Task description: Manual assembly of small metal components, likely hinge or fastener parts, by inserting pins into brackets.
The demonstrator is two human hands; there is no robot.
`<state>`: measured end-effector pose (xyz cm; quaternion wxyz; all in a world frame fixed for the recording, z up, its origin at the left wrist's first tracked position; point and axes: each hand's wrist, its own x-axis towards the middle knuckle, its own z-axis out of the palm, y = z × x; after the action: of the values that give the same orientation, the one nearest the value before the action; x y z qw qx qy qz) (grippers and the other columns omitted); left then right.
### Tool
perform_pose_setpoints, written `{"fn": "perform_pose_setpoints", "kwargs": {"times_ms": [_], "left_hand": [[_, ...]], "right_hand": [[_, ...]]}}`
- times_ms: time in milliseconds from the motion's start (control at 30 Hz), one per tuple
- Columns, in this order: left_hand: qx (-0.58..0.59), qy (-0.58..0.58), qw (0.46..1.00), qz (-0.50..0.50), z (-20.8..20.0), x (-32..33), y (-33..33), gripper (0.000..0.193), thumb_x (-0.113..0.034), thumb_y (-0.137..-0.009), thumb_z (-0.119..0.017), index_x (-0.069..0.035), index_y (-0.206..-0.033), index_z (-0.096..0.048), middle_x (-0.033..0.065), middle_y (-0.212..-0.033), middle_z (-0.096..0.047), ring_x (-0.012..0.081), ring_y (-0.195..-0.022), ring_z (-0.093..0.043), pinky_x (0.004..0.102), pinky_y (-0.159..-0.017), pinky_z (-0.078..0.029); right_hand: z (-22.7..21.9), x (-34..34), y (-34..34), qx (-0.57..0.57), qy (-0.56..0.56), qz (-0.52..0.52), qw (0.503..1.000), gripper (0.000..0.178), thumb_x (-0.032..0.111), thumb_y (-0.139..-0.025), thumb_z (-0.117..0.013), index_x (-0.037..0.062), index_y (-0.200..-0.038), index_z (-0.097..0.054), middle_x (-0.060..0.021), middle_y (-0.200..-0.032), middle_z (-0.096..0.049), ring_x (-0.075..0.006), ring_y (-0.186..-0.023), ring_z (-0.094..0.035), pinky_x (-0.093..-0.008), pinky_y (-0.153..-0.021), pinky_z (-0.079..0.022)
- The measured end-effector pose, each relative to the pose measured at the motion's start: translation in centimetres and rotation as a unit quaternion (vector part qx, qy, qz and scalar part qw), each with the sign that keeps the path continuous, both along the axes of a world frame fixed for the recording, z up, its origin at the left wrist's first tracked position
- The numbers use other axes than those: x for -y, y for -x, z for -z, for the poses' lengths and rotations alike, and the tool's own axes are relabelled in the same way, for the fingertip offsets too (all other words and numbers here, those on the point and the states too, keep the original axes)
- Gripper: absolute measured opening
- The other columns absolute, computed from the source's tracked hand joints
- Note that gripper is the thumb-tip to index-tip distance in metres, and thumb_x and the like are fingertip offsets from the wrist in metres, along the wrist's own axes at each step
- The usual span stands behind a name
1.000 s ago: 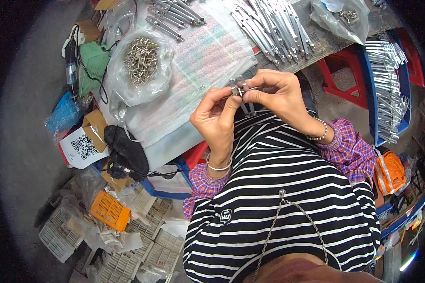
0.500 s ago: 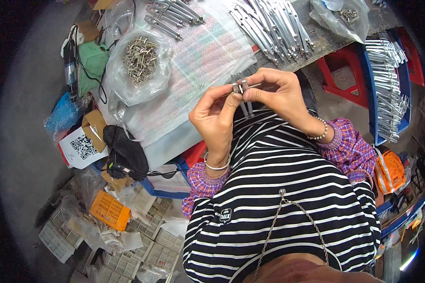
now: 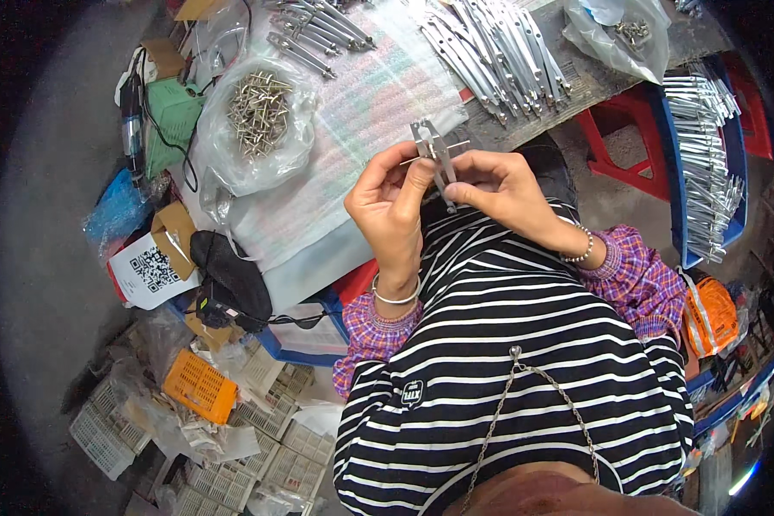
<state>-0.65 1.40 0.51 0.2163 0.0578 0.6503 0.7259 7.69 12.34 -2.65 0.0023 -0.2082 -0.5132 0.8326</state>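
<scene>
Pinching metal bracket (image 3: pixel 432 150) | between left hand (image 3: pixel 393 202) and right hand (image 3: pixel 500 187) fingers

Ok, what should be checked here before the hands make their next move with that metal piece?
1. Metal bracket gripped by both hands: ok, left hand and right hand pinch it.
2. Thin pin through the bracket: ok, it sticks out both sides.
3. Pin fully seated: cannot tell.
4. Spare pins: ok, bag of pins lies on the table.
5. More brackets within reach: ok, pile of metal parts ahead.
</scene>
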Motion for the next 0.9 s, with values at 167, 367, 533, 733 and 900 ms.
{"fn": "perform_pose_setpoints", "kwargs": {"times_ms": [167,367,533,733,900], "left_hand": [[0.017,0.015,0.999,0.027,-0.3,-0.4,0.2,0.025,0.004,-0.075,-0.063,0.007,-0.099,-0.056,0.0091,-0.085,-0.062,0.0104,-0.074,-0.059,0.0202,-0.068,-0.047],[-0.020,0.060,0.996,0.062,0.2,0.1,0.4,0.026,0.004,-0.073,-0.065,0.007,-0.097,-0.056,0.0054,-0.082,-0.060,0.0076,-0.068,-0.055,0.0182,-0.060,-0.045],[-0.166,0.197,0.963,0.080,0.9,0.7,1.1,0.015,-0.010,-0.078,-0.065,0.001,-0.071,-0.058,-0.0017,-0.060,-0.053,0.0032,-0.053,-0.046,0.0187,-0.047,-0.035],[-0.068,0.181,0.975,0.108,0.9,1.1,1.4,0.018,-0.010,-0.078,-0.065,0.002,-0.067,-0.056,-0.0017,-0.056,-0.049,0.0024,-0.052,-0.042,0.0194,-0.045,-0.033],[-0.066,0.124,0.985,0.103,0.2,0.7,1.2,0.009,-0.001,-0.075,-0.065,0.004,-0.072,-0.058,-0.0003,-0.064,-0.053,0.0037,-0.056,-0.046,0.0181,-0.050,-0.036]], "right_hand": [[0.4,-0.1,0.1,-0.015,-0.004,-0.012,1.000,0.017,0.003,-0.077,-0.061,-0.0041,-0.092,-0.061,-0.0012,-0.072,-0.060,-0.0043,-0.064,-0.053,-0.0190,-0.056,-0.044],[0.4,0.1,-0.2,-0.014,-0.070,-0.029,0.997,0.018,0.005,-0.075,-0.063,-0.0048,-0.089,-0.062,-0.0027,-0.068,-0.060,-0.0049,-0.062,-0.054,-0.0200,-0.055,-0.044],[0.1,0.1,-0.3,-0.028,-0.075,-0.038,0.996,0.018,0.003,-0.076,-0.063,-0.0052,-0.091,-0.061,-0.0034,-0.074,-0.058,-0.0060,-0.066,-0.054,-0.0199,-0.056,-0.044],[0.3,0.1,0.0,-0.032,-0.095,-0.048,0.994,0.017,0.003,-0.076,-0.063,-0.0049,-0.091,-0.061,-0.0036,-0.073,-0.057,-0.0060,-0.066,-0.054,-0.0202,-0.055,-0.043],[0.5,0.3,-0.1,-0.040,-0.103,-0.024,0.994,0.016,0.006,-0.075,-0.063,-0.0042,-0.088,-0.062,-0.0032,-0.066,-0.058,-0.0051,-0.062,-0.053,-0.0211,-0.053,-0.043]]}}
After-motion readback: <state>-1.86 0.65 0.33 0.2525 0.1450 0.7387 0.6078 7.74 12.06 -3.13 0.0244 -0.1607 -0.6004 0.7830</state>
